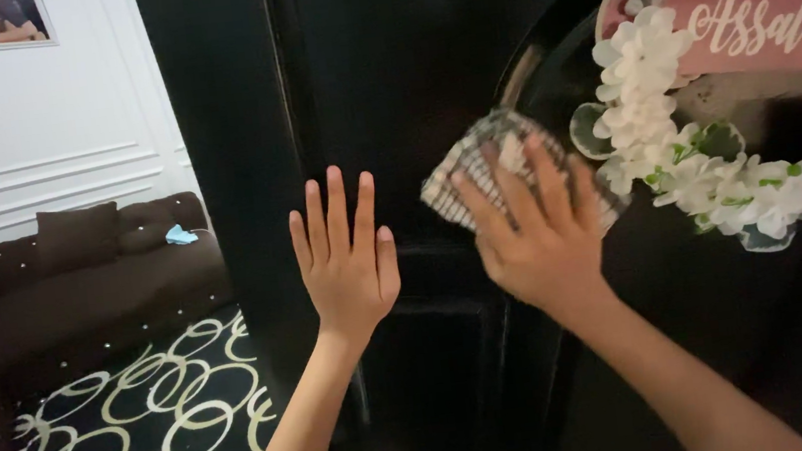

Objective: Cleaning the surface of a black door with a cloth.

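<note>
1. Left hand (pixel 347 262): palm flat against the black panelled door (pixel 385 86), fingers straight, pointing up and held close together; it grips nothing.
2. Right hand (pixel 532 231): fingers spread and pressed flat over a checked cloth (pixel 474 162), pinning it to the door surface rather than clamping it.
3. Checked cloth: grey-and-white weave, folded, lying on the door at its middle height, just left of the wreath; its upper edge shows above the fingertips.
4. Wreath of white artificial flowers (pixel 648 97): hangs on the door at right, ringing a pink plaque (pixel 780 21).
5. Dark brown sofa (pixel 75 283): stands at left against a white wall, above a black rug with pale ring pattern (pixel 152 425).
</note>
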